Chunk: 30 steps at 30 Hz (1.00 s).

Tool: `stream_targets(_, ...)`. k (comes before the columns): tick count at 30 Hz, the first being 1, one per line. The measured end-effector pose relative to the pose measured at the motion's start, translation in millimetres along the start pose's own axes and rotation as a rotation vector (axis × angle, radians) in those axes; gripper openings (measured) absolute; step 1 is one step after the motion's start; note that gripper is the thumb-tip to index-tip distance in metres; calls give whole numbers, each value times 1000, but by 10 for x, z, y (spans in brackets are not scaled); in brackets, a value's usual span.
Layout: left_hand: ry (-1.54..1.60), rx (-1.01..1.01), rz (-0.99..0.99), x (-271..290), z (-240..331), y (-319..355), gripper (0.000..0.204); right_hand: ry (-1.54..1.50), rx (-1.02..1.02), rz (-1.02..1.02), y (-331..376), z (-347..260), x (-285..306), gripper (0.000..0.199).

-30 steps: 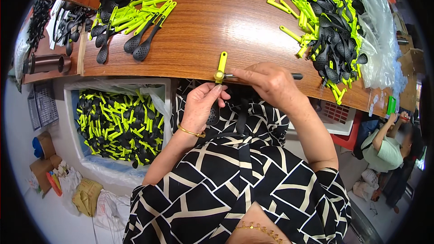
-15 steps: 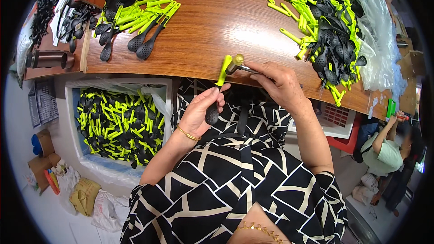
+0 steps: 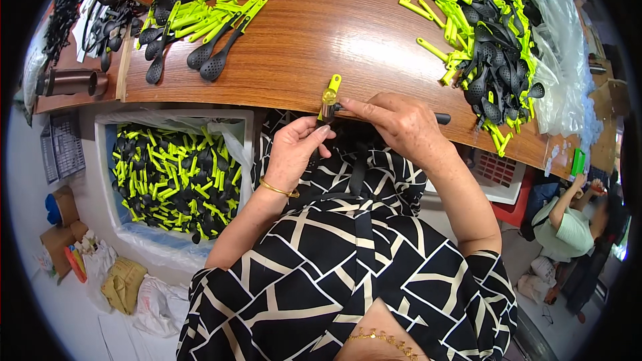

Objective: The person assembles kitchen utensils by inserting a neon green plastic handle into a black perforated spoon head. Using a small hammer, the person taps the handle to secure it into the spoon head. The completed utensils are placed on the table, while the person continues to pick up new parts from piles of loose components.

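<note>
So, left hand [image 3: 294, 150]: closed around the lower end of a yellow-green handle [image 3: 328, 97], which is kept upright at the near edge of the wooden table [image 3: 301, 40].
Right hand [image 3: 401, 124]: fingers pinched on a thin dark tool [image 3: 438, 118], its tip pressed to the handle.
Off to the right: a heap of black-and-green utensils [image 3: 488, 33] is piled on the table.
Down left: a white bin [image 3: 170, 174] is filled with more.
</note>
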<state>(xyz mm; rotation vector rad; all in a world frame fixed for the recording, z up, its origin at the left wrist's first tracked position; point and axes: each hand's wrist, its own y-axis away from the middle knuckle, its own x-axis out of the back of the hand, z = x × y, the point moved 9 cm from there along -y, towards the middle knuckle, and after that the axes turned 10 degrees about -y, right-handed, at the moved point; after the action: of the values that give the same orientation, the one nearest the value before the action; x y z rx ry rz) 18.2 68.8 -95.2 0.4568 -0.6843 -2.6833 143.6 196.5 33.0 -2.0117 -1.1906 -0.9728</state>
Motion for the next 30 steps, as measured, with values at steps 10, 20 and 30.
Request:
stream_targets(10,-67,-22,-2,56,113,-55,38,-135,-288,144,405,632,362,25)
stream_targets(20,-1253,-280,547,2110,-530,449,28,194,-211,474,513,1248,1052,23)
stream_targets(30,-778,89,372,2224,-252,308,19,360,-222,276,-113,1662,920,8)
